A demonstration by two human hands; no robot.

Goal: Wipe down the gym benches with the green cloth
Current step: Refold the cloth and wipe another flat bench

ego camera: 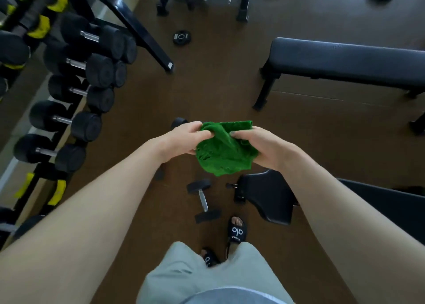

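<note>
The green cloth (220, 149) is bunched up in mid-air in front of me, above the brown floor. My left hand (184, 138) pinches its upper left edge. My right hand (264, 147) grips its right side, thumb on top. A flat black bench (345, 57) stands at the upper right, apart from my hands. A second black padded bench (273, 195) lies lower right, just below the cloth, partly hidden by my right forearm.
A dumbbell rack (76, 92) with several black dumbbells lines the left side. A loose dumbbell (203, 199) lies on the floor by my feet, another (178, 122) behind my left hand. Weight plates (181, 37) lie further off. Machine legs (242, 11) stand at the top.
</note>
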